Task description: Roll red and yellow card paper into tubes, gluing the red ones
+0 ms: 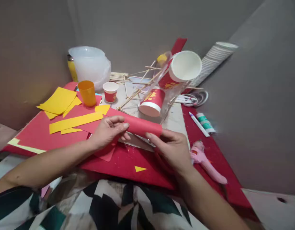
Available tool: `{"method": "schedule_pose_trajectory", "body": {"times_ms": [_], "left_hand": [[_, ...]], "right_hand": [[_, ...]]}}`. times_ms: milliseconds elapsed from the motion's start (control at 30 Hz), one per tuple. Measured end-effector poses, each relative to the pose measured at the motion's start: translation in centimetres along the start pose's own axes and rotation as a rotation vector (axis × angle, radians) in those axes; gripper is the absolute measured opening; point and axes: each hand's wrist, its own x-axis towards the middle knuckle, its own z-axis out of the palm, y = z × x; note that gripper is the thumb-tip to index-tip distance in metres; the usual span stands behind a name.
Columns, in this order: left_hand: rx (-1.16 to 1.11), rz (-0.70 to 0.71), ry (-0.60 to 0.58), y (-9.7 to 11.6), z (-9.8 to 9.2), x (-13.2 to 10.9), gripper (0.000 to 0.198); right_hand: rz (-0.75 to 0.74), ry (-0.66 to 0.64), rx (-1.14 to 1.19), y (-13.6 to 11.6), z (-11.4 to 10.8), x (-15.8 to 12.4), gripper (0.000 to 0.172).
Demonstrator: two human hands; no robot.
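A strip of red paper (142, 125) stretches between my two hands, its right end bent into a curve. Thumb and fingers of my left hand (109, 131) are closed on its left part. My right hand (173, 148) pinches the curved right end, thumb in front and fingers behind. Below the strip, a thin pale metallic piece (148, 141) shows beside my right hand; most of it is hidden. Just beyond the paper stands a frame of wooden sticks (135, 95) with a red paper cup (153, 100) and a larger, white-rimmed cup (168, 76) tilted on it.
Yellow paper (60, 100) and red sheets (54, 137) cover the left side. An orange cup (87, 93), a small red cup (110, 92) and white tubs (88, 64) stand behind. At right lie a pink glue gun (208, 163), a marker (199, 124) and stacked cups (211, 62).
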Motion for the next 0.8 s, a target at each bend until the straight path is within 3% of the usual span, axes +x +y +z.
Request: {"method": "schedule_pose_trajectory", "body": {"times_ms": [467, 800], "left_hand": [[0.192, 0.027, -0.001, 0.37, -0.02, -0.15, 0.046], [0.080, 0.002, -0.046, 0.03, -0.44, 0.01, 0.037]], "right_hand": [[-0.118, 0.007, -0.019, 0.43, 0.19, -0.21, 0.013], [-0.126, 0.014, -0.023, 0.85, 0.06, -0.23, 0.012]]}}
